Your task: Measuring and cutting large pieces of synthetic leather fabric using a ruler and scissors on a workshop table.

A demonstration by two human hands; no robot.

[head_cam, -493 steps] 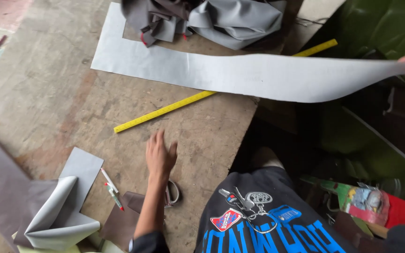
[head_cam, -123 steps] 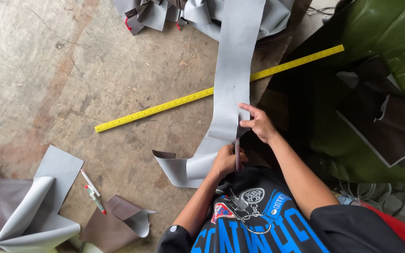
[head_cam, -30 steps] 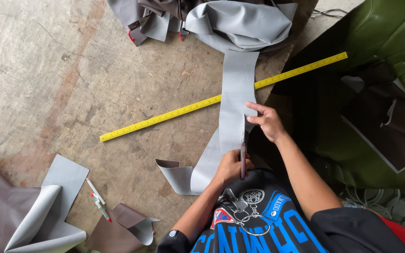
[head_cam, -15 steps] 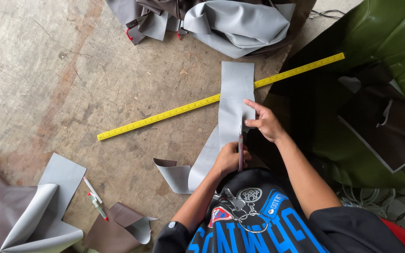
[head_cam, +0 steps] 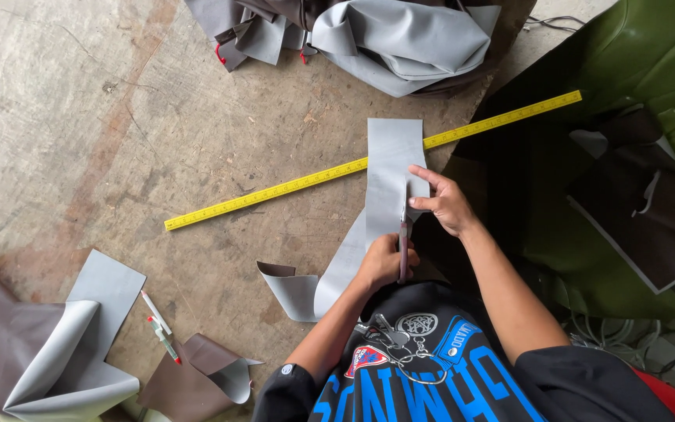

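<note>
Gripping the scissors [head_cam: 404, 248] by the handles, the left hand [head_cam: 384, 262] was closed around them at the near edge of the wooden worktable [head_cam: 80, 117], blades pointing away along the grey vinyl strip [head_cam: 388, 168]. The right hand [head_cam: 445, 205] pinched the strip's right edge just beside the blades, fingers extended. The strip lay flat across the yellow ruler [head_cam: 275, 190], its near end curling to show a brown underside. Bundled grey and brown material [head_cam: 400, 39] sat at the far edge. Two marker pens [head_cam: 159, 327] lay near offcuts [head_cam: 64, 352] at the left.
</note>
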